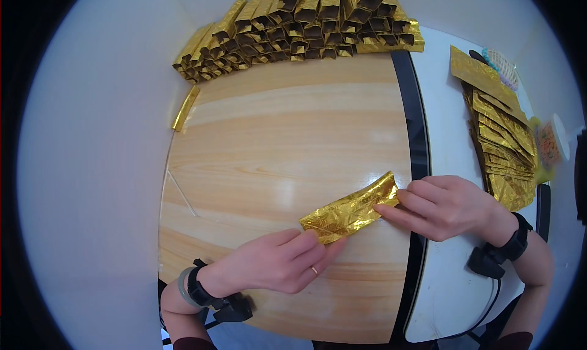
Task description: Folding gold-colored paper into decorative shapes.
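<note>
Sleeves: dark maroon cuffs, left (194,344) and right (516,341), at the lower edge.
Wrists: a black strapped device on each, left (232,307) and right (485,262); a pale bangle (185,287) sits beside the left strap; a black cable (494,301) hangs below the right device.
Left hand: (281,261) grasping the lower-left end of the foil piece, fingertips pressed to it; a thin ring (314,270) on one finger.
Right hand: (440,206) grasping the other end – thumb on the face of the foil, fingers at its end edge.
Gold foil-paper piece: (347,213) between the two hands, over the near right part of the wood-grain table; elongated, creased, slanting up to the right. Whether its underside touches the tabletop – cannot tell.
Wood-grain table: (275,142) pale top, dark edging (422,148) along the right; a thin pale line (182,194) near the left edge.
White table: (449,289) adjoins on the right.
Flat stock: a fanned stack of gold foil sheets (504,145) on the white table, beyond the right hand; a patterned tub (552,141) just beside it.
Gold strip: (186,108) narrow, at the table's far left edge.
Formed pieces: a tiered pile of hollow gold foil tubes (293,29) along the far edge, many end openings facing the person.
Woven item: (501,66) pale, rounded, at far right behind the stack.
</note>
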A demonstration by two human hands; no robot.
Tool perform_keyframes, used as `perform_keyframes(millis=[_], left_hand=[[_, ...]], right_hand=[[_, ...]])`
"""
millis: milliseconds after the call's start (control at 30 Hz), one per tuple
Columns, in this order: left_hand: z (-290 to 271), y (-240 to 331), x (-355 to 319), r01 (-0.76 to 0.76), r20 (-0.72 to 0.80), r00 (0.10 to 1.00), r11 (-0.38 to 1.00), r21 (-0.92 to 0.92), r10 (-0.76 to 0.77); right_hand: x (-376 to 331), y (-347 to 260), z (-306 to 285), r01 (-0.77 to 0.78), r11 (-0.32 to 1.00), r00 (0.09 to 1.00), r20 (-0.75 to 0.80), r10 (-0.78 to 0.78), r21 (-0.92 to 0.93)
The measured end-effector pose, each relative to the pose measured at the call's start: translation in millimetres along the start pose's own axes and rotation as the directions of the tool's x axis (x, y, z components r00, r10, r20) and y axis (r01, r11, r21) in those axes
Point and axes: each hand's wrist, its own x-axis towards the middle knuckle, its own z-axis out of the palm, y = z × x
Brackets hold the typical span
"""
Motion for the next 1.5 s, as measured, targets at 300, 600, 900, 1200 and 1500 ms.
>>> perform_keyframes(millis=[300,600,900,1200,1500], left_hand=[[20.1,1.4,5.7,0.156,-0.134,0.974,0.967,-0.202,-0.185],[27.1,-4.7,15.5,0.275,-0.066,0.951,0.926,-0.261,-0.301],[22.9,-8.3,13.9,0.261,0.047,0.965,0.93,-0.259,-0.258],[17.6,2.5,27.3,0.178,-0.049,0.979,0.949,-0.259,-0.197],[33.1,9.6,39.0,0.079,-0.062,0.99,0.863,-0.499,-0.126]], right_hand=[[2.9,-3.7,-0.7,-0.019,1.0,0.999,0.037,0.019,-0.01],[-0.2,-4.6,4.7,-0.02,1.0,1.0,-0.012,0.02,0.016],[4.0,-4.8,2.5,-0.093,0.982,0.996,0.016,0.092,0.165],[2.1,-4.7,0.7,-0.018,0.996,1.0,0.025,0.016,0.087],[-1.2,-2.0,-4.4,0.007,0.995,0.997,0.074,-0.014,0.095]])
